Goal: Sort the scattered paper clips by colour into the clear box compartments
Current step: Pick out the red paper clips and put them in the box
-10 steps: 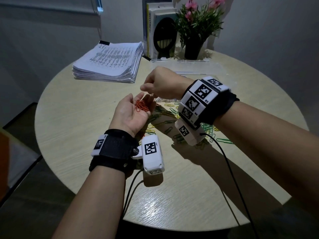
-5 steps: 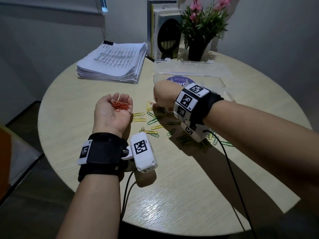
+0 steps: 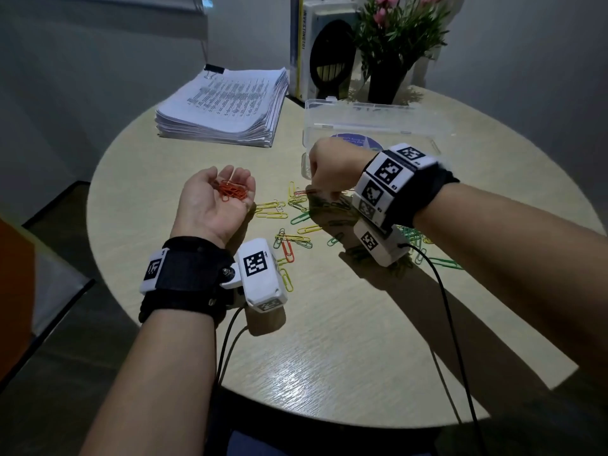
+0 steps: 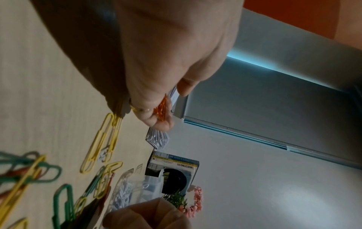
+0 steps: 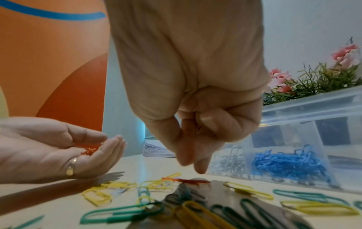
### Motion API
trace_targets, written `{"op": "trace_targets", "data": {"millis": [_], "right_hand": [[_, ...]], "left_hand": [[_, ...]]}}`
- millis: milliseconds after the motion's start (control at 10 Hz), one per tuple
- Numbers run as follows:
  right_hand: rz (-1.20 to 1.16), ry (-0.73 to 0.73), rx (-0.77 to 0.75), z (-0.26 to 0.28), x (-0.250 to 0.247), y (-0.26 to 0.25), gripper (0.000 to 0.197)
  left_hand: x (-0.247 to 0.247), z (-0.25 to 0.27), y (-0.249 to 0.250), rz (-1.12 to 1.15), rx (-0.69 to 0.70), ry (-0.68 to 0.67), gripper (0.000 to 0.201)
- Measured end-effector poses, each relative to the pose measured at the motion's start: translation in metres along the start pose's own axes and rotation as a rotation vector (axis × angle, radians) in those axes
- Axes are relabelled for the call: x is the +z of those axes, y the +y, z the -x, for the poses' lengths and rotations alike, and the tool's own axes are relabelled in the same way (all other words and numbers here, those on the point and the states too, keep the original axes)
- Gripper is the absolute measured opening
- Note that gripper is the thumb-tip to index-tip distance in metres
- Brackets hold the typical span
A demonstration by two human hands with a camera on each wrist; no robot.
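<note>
My left hand (image 3: 210,205) lies palm up on the table, cupped round a small pile of red paper clips (image 3: 232,191), which also show in the left wrist view (image 4: 161,110). My right hand (image 3: 329,169) hovers over the scattered yellow and green clips (image 3: 296,222). Its other fingers are curled, and its thumb and forefinger point down, tips close together, just above a red clip (image 5: 186,180) on the table. I see nothing pinched between them. Behind the right hand is the clear box (image 3: 371,126), with blue clips (image 5: 288,161) and silver clips (image 5: 229,161) in separate compartments.
A thick stack of printed paper (image 3: 227,106) lies at the back left. Books (image 3: 316,44) and a potted plant (image 3: 388,70) stand behind the box. Another red clip (image 3: 288,251) lies near my left wrist camera. Cables trail off the round table's front edge.
My right hand has left the left palm and dropped to the right, down to the scattered clips. The left hand has shifted a little left, still carrying the red clips.
</note>
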State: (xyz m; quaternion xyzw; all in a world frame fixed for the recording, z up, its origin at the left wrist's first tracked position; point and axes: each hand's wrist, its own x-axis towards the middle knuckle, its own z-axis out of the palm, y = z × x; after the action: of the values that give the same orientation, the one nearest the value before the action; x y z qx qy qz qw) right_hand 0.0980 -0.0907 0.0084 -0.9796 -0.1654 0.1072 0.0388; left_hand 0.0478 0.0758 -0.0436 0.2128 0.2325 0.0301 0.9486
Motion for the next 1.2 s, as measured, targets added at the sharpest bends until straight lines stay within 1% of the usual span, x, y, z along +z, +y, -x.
{"op": "trace_targets", "data": {"millis": [100, 200, 300, 400, 500, 600, 700, 800, 900, 1000, 1100, 1200], "right_hand": [[-0.019, 0.014, -0.009, 0.000, 0.004, 0.003, 0.025], [-0.006, 0.014, -0.067, -0.002, 0.009, 0.003, 0.028], [0.038, 0.001, -0.106, -0.005, 0.011, 0.000, 0.022], [0.092, -0.022, -0.084, -0.009, 0.012, -0.006, 0.026], [0.085, -0.015, -0.048, -0.009, 0.013, -0.007, 0.028], [0.005, 0.020, -0.015, -0.011, 0.012, -0.007, 0.022], [-0.058, 0.052, -0.005, -0.006, 0.005, -0.012, 0.023], [-0.082, 0.042, -0.076, 0.009, -0.003, -0.022, 0.025], [-0.143, -0.079, -0.120, 0.032, -0.003, -0.030, 0.018], [-0.186, -0.237, -0.148, 0.048, 0.004, -0.037, 0.011], [-0.089, -0.243, -0.128, 0.052, 0.014, -0.043, 0.016], [-0.020, -0.181, -0.100, 0.052, 0.018, -0.048, 0.025]], "left_hand": [[0.000, 0.001, 0.000, 0.005, -0.013, -0.004, 0.026], [-0.001, 0.002, -0.001, 0.012, -0.019, -0.008, 0.026], [-0.001, 0.001, -0.002, 0.020, -0.026, -0.007, 0.025], [-0.001, 0.000, -0.002, 0.025, -0.031, -0.012, 0.025], [0.000, 0.001, -0.003, 0.023, -0.038, -0.017, 0.026], [-0.001, 0.001, -0.004, 0.028, -0.040, -0.019, 0.026], [-0.001, 0.000, -0.003, 0.037, -0.039, -0.018, 0.025], [-0.002, 0.000, -0.002, 0.043, -0.042, -0.016, 0.025], [-0.003, 0.001, -0.002, 0.046, -0.042, -0.012, 0.025], [-0.003, 0.002, -0.002, 0.059, -0.032, -0.010, 0.025], [-0.002, 0.003, -0.002, 0.056, -0.032, -0.008, 0.024], [-0.003, 0.002, -0.002, 0.054, -0.037, -0.012, 0.024]]}}
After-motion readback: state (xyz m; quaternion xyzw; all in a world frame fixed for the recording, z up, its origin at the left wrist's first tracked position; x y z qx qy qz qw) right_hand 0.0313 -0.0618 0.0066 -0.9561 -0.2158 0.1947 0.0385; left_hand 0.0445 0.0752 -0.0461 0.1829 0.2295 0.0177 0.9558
